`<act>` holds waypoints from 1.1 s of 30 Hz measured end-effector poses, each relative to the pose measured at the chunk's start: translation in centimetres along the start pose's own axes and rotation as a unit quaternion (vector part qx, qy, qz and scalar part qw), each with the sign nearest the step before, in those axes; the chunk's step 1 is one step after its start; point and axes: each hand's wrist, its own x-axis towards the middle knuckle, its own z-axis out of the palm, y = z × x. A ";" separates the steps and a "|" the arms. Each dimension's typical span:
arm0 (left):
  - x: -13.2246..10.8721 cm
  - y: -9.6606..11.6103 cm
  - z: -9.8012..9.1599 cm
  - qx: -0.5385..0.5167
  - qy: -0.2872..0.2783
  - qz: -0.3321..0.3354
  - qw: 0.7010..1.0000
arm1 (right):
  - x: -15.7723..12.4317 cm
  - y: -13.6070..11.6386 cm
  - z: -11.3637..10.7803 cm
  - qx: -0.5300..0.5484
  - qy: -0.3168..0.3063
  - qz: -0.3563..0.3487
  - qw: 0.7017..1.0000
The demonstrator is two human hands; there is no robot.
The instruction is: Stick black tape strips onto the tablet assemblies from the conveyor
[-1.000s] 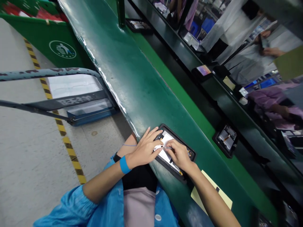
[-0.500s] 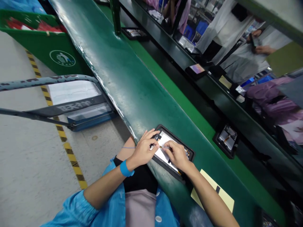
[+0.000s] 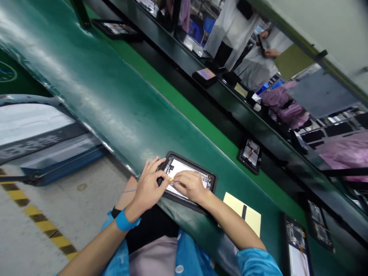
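Observation:
An opened tablet lies in a black frame on the green bench, its white inner panel and circuit parts showing. Over its left side, my left hand has thumb and forefinger pinched together, the other fingers stretched toward the frame's edge. Facing it, my right hand is closed in a pinch above the white panel. A tiny yellow piece shows between the two sets of fingertips; its kind is too small to tell. A blue wrist strap with a thin cord circles my left wrist.
A yellow sheet with a black strip lies right of the tablet. Another opened tablet is at lower right, and one more sits on the green belt. A blue-edged rack stands left. Co-workers are across the line.
The view has swung right, so the bench and tablet appear farther left, and tablets at lower right have come into sight. Both hands stay pinched over the same tablet.

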 end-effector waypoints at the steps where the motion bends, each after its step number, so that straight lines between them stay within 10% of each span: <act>1: 0.0 0.1 0.0 0.013 0.005 0.003 1.000 | 0.0 -0.1 0.0 0.000 0.007 -0.005 1.000; 33: -1.6 0.1 -0.6 0.075 0.031 0.029 0.996 | -0.3 -0.4 -0.6 -0.145 -0.032 0.020 0.989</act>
